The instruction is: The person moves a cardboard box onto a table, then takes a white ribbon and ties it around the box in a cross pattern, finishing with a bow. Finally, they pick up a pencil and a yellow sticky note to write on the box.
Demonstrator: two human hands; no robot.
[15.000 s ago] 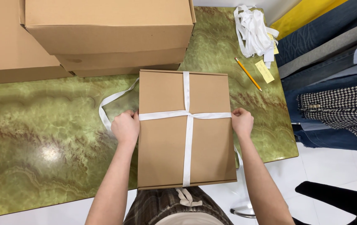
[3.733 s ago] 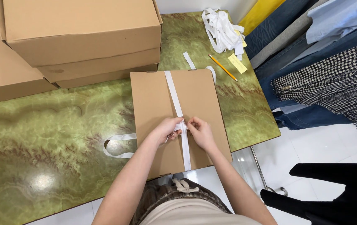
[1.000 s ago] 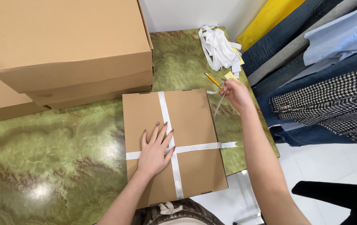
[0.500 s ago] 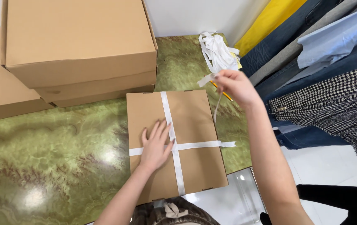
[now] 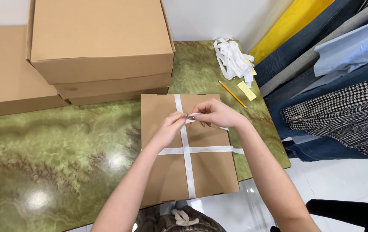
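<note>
A flat brown cardboard box (image 5: 209, 172) lies on the green marble table (image 5: 55, 146), crossed by white ribbon (image 5: 187, 163) lengthwise and widthwise. Above the box's far half my left hand (image 5: 170, 128) and my right hand (image 5: 216, 114) meet. Both pinch a short loose piece of white ribbon (image 5: 192, 116) between their fingertips. A ribbon end trails off the box's right edge.
Large stacked cardboard boxes (image 5: 102, 47) stand at the back left. A bundle of white ribbons (image 5: 232, 60), a yellow pencil (image 5: 232, 93) and a yellow tag (image 5: 247, 90) lie at the back right. Hanging clothes (image 5: 334, 86) crowd the right side.
My right hand came back from the ribbon bundle with a strip. My left hand lifted off the ribbon crossing and joined it over the box.
</note>
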